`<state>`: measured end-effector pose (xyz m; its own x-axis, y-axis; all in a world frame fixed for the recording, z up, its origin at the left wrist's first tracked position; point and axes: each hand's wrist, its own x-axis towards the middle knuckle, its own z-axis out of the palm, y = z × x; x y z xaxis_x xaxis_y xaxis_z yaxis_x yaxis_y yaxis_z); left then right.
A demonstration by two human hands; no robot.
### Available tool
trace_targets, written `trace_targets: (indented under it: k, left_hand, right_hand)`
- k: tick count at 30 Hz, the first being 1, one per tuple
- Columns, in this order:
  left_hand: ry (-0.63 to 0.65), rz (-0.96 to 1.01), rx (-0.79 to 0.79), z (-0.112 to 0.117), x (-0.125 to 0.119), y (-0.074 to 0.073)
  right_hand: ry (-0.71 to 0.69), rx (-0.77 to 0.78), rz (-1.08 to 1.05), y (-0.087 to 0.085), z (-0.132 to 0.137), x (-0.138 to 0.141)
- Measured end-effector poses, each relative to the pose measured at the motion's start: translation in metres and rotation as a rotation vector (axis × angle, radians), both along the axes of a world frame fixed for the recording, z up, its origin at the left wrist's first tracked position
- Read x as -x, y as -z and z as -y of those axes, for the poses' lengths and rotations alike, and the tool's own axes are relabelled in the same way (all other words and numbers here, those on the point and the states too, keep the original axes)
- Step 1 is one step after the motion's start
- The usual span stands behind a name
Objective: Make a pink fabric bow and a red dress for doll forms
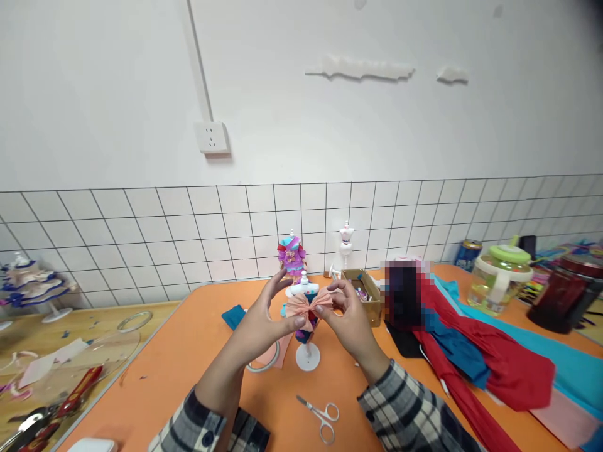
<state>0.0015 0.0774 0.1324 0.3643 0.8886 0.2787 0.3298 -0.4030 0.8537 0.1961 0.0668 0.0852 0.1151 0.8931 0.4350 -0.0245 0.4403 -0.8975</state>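
A pink pleated cloth bow (308,304) is held in front of a small white mannequin stand (308,351) that wears dark cloth. My left hand (266,320) pinches the bow's left wing between thumb and fingers. My right hand (346,317) grips its right wing, fingers curled. Both sleeves are plaid. The stand's round foot rests on the orange table (179,370).
Small scissors (323,417) lie near the front edge. A dressed mannequin (292,254) and a bare one (347,238) stand by the tiled wall, beside a cardboard box (365,295). Red and blue fabric (475,358) and a lidded jug (499,279) lie at right.
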Motion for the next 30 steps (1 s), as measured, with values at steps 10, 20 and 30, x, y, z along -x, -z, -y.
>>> trace_targets:
  k: [10, 20, 30]
  left_hand:
    - [-0.172, 0.015, -0.007, -0.005, -0.022, 0.008]
    - [-0.24, 0.071, -0.053, -0.011, -0.028, 0.017]
    - [-0.172, 0.113, -0.036, -0.005, -0.029, 0.012]
  right_hand:
    - [0.162, -0.031, -0.056, 0.017, -0.012, 0.006]
    - [0.316, -0.105, 0.108, 0.023, -0.014, 0.012]
    - [0.204, -0.062, 0.159, 0.009, -0.003, 0.013]
